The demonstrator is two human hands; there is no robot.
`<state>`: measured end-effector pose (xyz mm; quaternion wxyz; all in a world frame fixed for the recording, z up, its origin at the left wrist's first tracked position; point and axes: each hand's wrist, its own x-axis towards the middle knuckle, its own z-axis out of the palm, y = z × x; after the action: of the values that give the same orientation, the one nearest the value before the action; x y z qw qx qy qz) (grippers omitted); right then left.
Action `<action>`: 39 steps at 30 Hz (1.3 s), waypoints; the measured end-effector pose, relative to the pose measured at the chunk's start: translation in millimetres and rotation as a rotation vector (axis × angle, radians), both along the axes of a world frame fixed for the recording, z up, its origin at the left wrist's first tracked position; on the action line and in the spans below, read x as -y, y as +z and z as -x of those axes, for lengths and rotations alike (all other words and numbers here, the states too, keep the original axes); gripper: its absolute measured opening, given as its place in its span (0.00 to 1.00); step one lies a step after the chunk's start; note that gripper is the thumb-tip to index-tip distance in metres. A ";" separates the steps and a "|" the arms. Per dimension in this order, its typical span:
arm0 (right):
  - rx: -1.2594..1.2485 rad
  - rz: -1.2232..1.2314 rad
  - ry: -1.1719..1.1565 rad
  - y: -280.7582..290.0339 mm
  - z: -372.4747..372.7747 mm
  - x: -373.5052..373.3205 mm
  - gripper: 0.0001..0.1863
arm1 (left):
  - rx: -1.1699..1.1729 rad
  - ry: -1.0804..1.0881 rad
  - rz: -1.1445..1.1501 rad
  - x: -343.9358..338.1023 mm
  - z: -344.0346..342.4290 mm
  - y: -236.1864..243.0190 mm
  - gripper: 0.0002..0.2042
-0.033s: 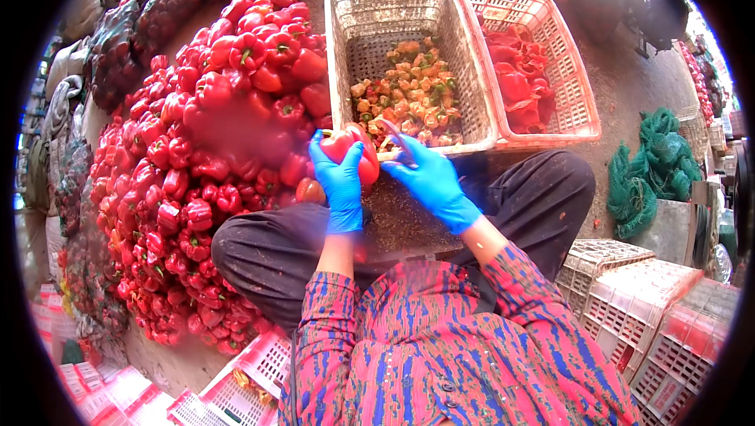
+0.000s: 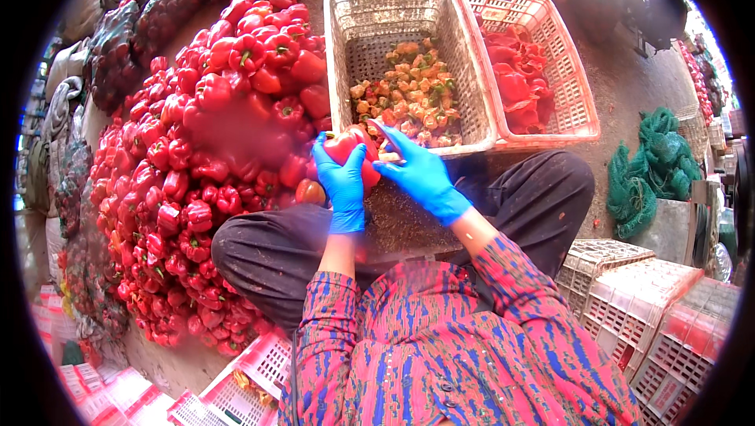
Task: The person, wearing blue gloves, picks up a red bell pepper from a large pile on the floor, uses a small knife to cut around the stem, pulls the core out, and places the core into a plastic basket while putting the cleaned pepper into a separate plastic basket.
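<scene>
My blue-gloved left hand (image 2: 342, 182) is closed round a red bell pepper (image 2: 346, 145), its thumb and fingers on either side. My right hand (image 2: 421, 178), gloved in blue too, is closed on a small knife (image 2: 383, 133) with a thin, pinkish blade, its handle mostly hidden by the fingers. The blade is at the pepper's right side; whether it cuts into the flesh I cannot tell. Just beyond both hands stands a dirty white crate (image 2: 334, 56) with yellowish-green pepper cores (image 2: 409, 95). Beside it, a red-and-white crate (image 2: 578, 99) holds red pepper pieces (image 2: 515, 84).
A large heap of red bell peppers (image 2: 197, 166) rises at my left. My crossed legs (image 2: 543, 190) lie under my forearms. Green netting (image 2: 657, 166) and stacked crates (image 2: 637, 292) are on the right; more crates (image 2: 259, 363) sit at the lower left. Filled net bags (image 2: 118, 52) line the back left.
My right hand has shifted slightly left and up, bringing the knife closer against the pepper. The left hand and pepper have moved very little.
</scene>
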<state>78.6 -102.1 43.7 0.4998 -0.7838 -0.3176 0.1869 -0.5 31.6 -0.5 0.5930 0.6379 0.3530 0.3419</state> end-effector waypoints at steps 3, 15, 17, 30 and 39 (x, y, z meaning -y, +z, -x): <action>-0.126 0.084 0.036 -43.2 -14.0 -23.5 0.37 | -0.024 -0.027 -0.056 1.3 -2.1 -0.9 0.34; -0.037 0.422 0.304 -41.4 -65.8 -80.5 0.16 | 0.004 -0.077 0.057 -7.3 18.8 -12.9 0.31; -0.191 0.358 0.353 -48.4 -77.4 -83.8 0.18 | 0.011 -0.116 0.084 -14.7 22.2 -17.8 0.30; 0.300 0.046 0.011 -17.1 -5.9 -46.3 0.14 | 0.202 0.166 0.485 -27.8 24.8 -16.2 0.16; 0.131 -0.305 -0.175 40.3 26.7 58.2 0.28 | 0.609 0.108 1.392 -42.6 -3.2 -28.5 0.22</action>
<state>51.9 -160.2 84.0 0.6055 -0.7340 -0.3049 0.0411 2.7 74.2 -29.0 0.9120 -0.0240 0.3387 0.2300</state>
